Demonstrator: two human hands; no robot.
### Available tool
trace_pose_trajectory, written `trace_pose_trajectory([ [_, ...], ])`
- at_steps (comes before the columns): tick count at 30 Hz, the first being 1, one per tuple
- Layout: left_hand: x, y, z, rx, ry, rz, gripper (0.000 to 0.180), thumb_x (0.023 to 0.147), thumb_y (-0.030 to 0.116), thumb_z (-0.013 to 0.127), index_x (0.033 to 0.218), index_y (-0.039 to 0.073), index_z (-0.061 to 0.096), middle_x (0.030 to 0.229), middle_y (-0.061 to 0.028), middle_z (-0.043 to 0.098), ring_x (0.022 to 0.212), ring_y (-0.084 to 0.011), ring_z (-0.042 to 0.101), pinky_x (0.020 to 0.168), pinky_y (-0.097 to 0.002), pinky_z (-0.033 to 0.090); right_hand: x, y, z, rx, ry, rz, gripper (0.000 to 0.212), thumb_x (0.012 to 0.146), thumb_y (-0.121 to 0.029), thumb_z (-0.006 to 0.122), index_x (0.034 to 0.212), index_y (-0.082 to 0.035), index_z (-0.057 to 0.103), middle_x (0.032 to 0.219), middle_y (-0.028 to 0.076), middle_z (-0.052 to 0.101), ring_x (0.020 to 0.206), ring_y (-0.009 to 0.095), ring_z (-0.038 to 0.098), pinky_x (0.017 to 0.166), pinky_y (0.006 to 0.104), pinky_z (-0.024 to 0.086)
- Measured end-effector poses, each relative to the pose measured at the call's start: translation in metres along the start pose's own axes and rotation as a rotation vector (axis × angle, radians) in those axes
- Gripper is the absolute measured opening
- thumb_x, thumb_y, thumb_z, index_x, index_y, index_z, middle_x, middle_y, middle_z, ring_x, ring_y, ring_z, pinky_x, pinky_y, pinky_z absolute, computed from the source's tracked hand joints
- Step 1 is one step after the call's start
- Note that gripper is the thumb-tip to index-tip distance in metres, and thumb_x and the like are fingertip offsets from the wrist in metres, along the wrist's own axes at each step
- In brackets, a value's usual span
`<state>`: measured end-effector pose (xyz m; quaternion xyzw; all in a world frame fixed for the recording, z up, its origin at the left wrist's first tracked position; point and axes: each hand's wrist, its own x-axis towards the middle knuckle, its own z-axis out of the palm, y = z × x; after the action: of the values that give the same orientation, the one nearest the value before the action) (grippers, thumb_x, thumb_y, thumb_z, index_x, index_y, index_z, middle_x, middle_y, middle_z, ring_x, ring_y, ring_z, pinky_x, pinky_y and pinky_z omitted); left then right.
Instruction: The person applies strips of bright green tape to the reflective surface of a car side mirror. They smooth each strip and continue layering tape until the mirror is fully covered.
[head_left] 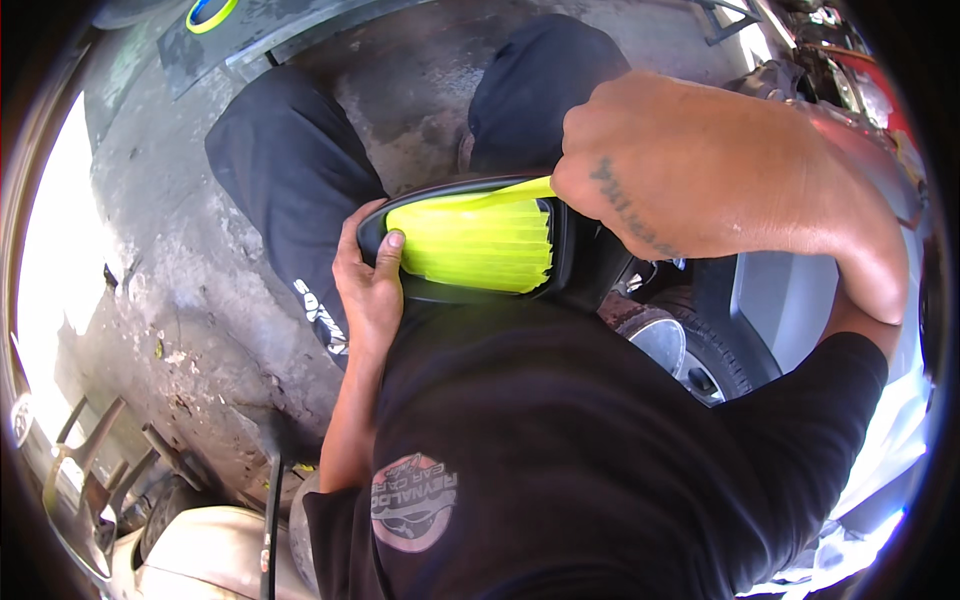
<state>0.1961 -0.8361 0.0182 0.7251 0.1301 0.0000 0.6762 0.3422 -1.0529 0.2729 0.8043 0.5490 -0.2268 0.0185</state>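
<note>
A black car side mirror (570, 245) rests across my lap. Its face is covered with overlapping strips of bright yellow masking tape (475, 245), which end raggedly on the right side. My left hand (370, 285) grips the left end of the housing, its thumb pressed on the tape's edge and its fingers around the rim. Above the right end, my right hand (650, 165) is closed on a strip of yellow tape that stretches along the mirror's upper edge. The fingertips of that hand are hidden behind its back.
A yellow tape roll (210, 14) lies on a dark grey panel (250, 45) at the far left. To my right are a tyre (715, 345) and a grey car body panel (785, 300). Metal frame parts (90, 490) stand at the lower left on the stained concrete floor (190, 290).
</note>
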Motion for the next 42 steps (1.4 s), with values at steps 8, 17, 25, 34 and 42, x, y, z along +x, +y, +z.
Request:
trace_pose_trajectory([
  [8,0.006,-0.001,0.004,0.01,-0.061,0.012,0.031,0.101,0.0,0.072,0.131,-0.003,0.068,0.11,-0.0147,0.077,0.103,-0.0224,0.071,0.099,-0.0335,0.053,-0.026,0.006,0.029,0.033,-0.099,0.386,0.008,0.087,-0.013,0.075,0.092,-0.007,0.072,0.085,0.01,0.069,0.086,0.03,0.072,0.065,0.045,0.054],
  [17,0.004,0.002,0.001,0.071,0.003,0.027,0.031,0.099,-0.002,0.072,0.13,-0.004,0.069,0.109,-0.0161,0.077,0.102,-0.0236,0.072,0.098,-0.0341,0.053,0.013,-0.007,-0.027,0.012,-0.374,0.293,0.007,0.09,-0.013,0.074,0.092,-0.006,0.073,0.082,0.013,0.069,0.085,0.033,0.071,0.067,0.046,0.054],
  [25,0.001,0.005,0.0,0.042,0.001,0.011,0.032,0.099,-0.002,0.072,0.131,-0.004,0.068,0.113,-0.0174,0.077,0.106,-0.0244,0.072,0.101,-0.0343,0.052,-0.006,0.004,-0.002,0.204,-0.416,0.318,0.017,0.095,-0.015,0.068,0.104,-0.008,0.081,0.079,0.017,0.069,0.082,0.038,0.069,0.072,0.0489,0.054],
  [34,-0.007,0.005,-0.001,0.231,0.031,0.074,0.05,0.095,-0.007,0.075,0.142,0.0,0.062,0.132,-0.0186,0.068,0.121,-0.0288,0.068,0.107,-0.0363,0.051,-0.003,-0.003,0.0,0.126,-0.607,0.459,0.017,0.095,-0.02,0.07,0.102,-0.008,0.08,0.098,0.01,0.073,0.1,0.029,0.066,0.083,0.0437,0.052],
  [42,0.018,0.062,-0.007,0.546,-0.252,0.709,0.043,0.09,-0.005,0.071,0.131,0.007,0.076,0.149,-0.0243,0.057,0.142,-0.0443,0.054,0.119,-0.0532,0.042,-0.019,-0.004,0.014,0.041,-0.317,0.28,0.012,0.086,-0.019,0.072,0.093,-0.009,0.075,0.08,0.009,0.064,0.085,0.03,0.067,0.072,0.0438,0.051],
])
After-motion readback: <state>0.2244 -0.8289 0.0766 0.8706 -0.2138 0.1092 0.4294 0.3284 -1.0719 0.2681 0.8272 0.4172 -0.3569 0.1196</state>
